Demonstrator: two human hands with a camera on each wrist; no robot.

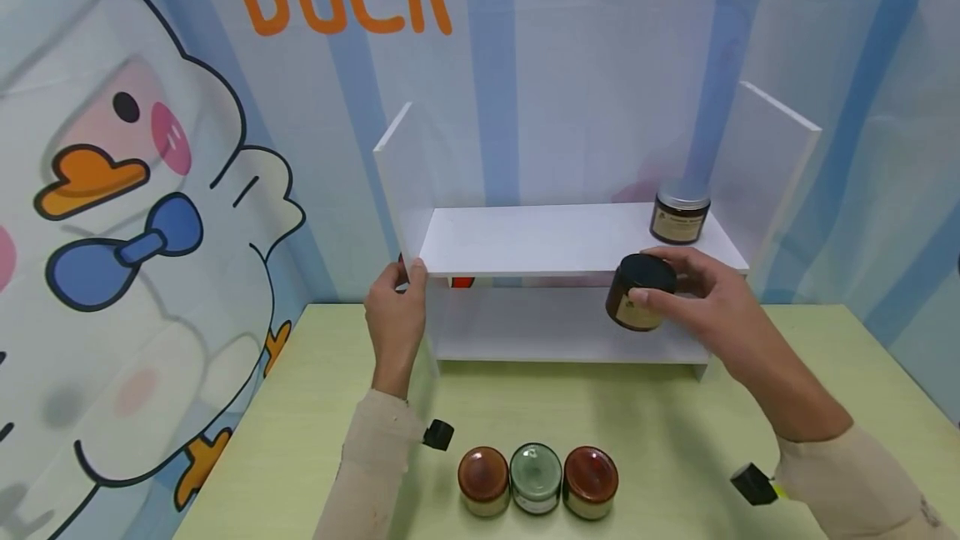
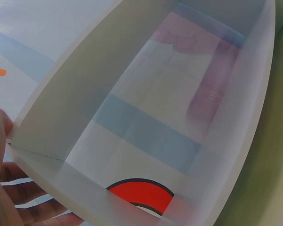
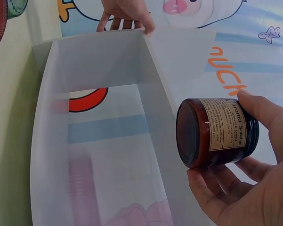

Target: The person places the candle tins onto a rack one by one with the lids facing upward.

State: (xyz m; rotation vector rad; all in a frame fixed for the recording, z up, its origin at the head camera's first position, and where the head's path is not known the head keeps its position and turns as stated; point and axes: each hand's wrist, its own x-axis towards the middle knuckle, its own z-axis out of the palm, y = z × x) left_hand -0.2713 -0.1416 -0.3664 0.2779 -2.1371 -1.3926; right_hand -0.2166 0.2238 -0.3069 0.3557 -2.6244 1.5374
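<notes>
My right hand holds an amber scented candle jar with a black lid, in front of the upper board's right part. In the right wrist view, thumb and fingers pinch the candle jar, its printed label showing. The white two-tier shelf stands on the table. At its left side my left hand grips the side panel, thumb by the front edge; in the left wrist view the fingers lie along the panel's outer face. Another dark candle jar with a silver lid sits on the upper board at the right.
Three jars stand in a row on the pale green table nearer me: a reddish-brown jar, a green jar and another reddish-brown jar. A printed duck curtain hangs behind the shelf. The shelf's tall side panel rises at right.
</notes>
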